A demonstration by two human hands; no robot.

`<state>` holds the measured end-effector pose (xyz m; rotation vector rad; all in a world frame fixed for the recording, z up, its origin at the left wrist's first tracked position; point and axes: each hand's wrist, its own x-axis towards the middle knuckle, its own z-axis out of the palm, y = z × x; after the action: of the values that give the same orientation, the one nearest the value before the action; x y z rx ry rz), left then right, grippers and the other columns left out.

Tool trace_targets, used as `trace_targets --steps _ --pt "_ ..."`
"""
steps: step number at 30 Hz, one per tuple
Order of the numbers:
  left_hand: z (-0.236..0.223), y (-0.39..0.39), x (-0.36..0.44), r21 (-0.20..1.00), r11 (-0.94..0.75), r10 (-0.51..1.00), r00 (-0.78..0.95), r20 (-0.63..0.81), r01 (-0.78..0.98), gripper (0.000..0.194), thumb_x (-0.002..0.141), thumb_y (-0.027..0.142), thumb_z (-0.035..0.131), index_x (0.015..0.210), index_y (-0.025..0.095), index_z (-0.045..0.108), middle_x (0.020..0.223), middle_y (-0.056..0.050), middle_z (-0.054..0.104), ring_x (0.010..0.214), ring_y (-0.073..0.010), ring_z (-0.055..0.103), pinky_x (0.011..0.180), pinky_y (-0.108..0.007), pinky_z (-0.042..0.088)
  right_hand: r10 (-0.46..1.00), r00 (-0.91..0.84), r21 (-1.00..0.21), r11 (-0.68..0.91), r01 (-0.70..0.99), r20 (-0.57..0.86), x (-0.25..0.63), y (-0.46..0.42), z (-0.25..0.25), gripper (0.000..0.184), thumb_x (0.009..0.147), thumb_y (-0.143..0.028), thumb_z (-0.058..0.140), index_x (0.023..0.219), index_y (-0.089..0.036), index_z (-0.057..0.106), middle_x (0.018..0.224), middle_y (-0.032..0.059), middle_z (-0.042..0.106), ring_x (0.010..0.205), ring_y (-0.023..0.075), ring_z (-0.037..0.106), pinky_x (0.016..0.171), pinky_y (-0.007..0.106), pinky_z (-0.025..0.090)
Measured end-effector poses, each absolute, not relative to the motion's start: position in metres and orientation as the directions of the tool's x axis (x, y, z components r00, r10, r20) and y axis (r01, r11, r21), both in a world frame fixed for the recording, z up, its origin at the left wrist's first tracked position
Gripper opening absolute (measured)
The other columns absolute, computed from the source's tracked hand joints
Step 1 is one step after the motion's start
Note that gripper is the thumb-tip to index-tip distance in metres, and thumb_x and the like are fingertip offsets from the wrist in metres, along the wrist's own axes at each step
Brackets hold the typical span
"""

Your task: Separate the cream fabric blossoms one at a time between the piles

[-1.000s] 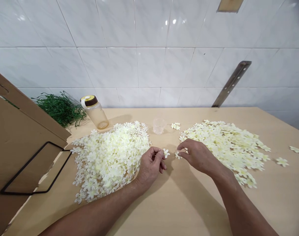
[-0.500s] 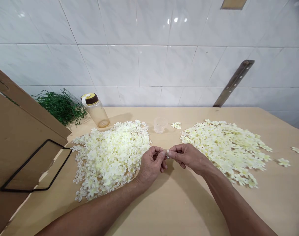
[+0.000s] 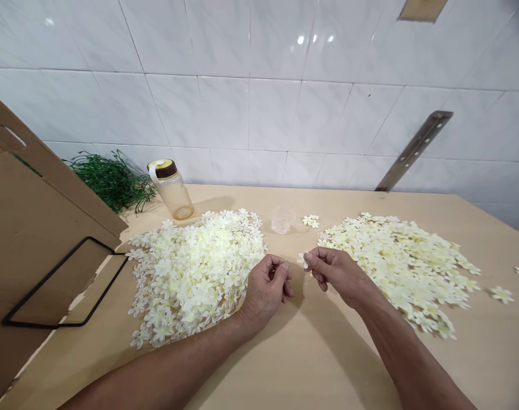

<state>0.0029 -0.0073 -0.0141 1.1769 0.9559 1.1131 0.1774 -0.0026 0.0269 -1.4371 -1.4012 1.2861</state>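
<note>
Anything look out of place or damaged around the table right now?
Two loose flowers lie apart at the far right, separated from the right-hand flower pile. The lower edge of the cardboard at the left looks pale and ragged, perhaps torn. I see no spill.

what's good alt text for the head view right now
A right hand pinches a small white flower over a table, the left hand nearby with fingertips together. The left flower pile and right flower pile flank them, a clear cup beyond.

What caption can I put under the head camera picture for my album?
A right hand pinches one small flower between two heaps of pale flowers.
</note>
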Motion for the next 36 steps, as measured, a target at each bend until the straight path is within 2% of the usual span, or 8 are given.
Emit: trace_targets --steps 7,11,18,23,30,36 --pt "-0.013 -0.008 0.003 0.984 0.044 0.977 0.213 -0.007 -0.170 0.028 0.088 0.044 0.056 0.079 0.018 0.053 0.057 0.003 0.056 0.044 -0.0095 0.052 0.042 -0.019 0.040 0.973 -0.124 -0.977 -0.183 0.107 -0.196 0.171 -0.003 0.026 0.045 0.080 -0.061 0.061 0.067 -0.018 0.054 0.063 0.0000 0.052 0.051 0.0099 0.044 0.044 0.022 0.039" --pt "-0.013 -0.008 0.004 0.983 0.054 0.977 0.213 -0.016 -0.176 0.028 0.088 0.045 0.055 0.081 0.018 0.053 0.060 0.002 0.057 0.045 -0.0095 0.053 0.041 -0.020 0.040 0.973 -0.123 -0.980 -0.190 0.067 -0.197 0.167 -0.005 0.026 0.047 0.079 -0.062 0.061 0.065 -0.018 0.052 0.063 -0.0005 0.052 0.051 0.0097 0.044 0.044 0.023 0.039" --pt "-0.003 -0.010 0.002 0.977 0.074 0.976 0.218 -0.029 -0.202 0.031 0.089 0.047 0.053 0.080 0.017 0.052 0.059 0.002 0.056 0.046 -0.0104 0.054 0.041 -0.021 0.039 0.963 -0.194 -0.979 -0.167 0.115 -0.187 0.167 -0.006 0.027 0.044 0.078 -0.058 0.066 0.067 -0.017 0.055 0.059 -0.0018 0.052 0.050 0.0099 0.046 0.048 0.024 0.042" --pt "-0.001 -0.011 0.000 0.970 0.072 0.973 0.229 -0.017 -0.233 0.034 0.088 0.050 0.054 0.080 0.017 0.054 0.056 0.002 0.056 0.046 -0.0115 0.055 0.043 -0.021 0.041 0.951 -0.240 -0.971 -0.151 0.187 -0.194 0.167 -0.007 0.028 0.049 0.080 -0.062 0.060 0.064 -0.017 0.053 0.054 -0.0025 0.049 0.046 0.0090 0.043 0.044 0.022 0.037" --pt "-0.001 -0.013 0.000 0.981 0.031 0.960 0.280 0.025 -0.192 0.034 0.082 0.045 0.064 0.095 0.014 0.064 0.058 -0.001 0.060 0.049 -0.0122 0.056 0.046 -0.023 0.046 0.936 -0.269 -0.962 -0.171 0.212 -0.225 0.168 -0.006 0.026 0.048 0.079 -0.062 0.061 0.062 -0.017 0.054 0.052 -0.0029 0.050 0.046 0.0099 0.045 0.045 0.023 0.037" --pt "-0.005 -0.010 0.001 0.977 0.062 0.962 0.273 -0.004 -0.203 0.033 0.079 0.044 0.068 0.086 0.012 0.066 0.055 -0.001 0.060 0.046 -0.0109 0.054 0.046 -0.022 0.046 0.931 -0.266 -0.960 -0.202 0.194 -0.249 0.168 -0.005 0.026 0.049 0.076 -0.062 0.064 0.060 -0.017 0.054 0.049 -0.0031 0.051 0.043 0.0093 0.044 0.043 0.022 0.036"
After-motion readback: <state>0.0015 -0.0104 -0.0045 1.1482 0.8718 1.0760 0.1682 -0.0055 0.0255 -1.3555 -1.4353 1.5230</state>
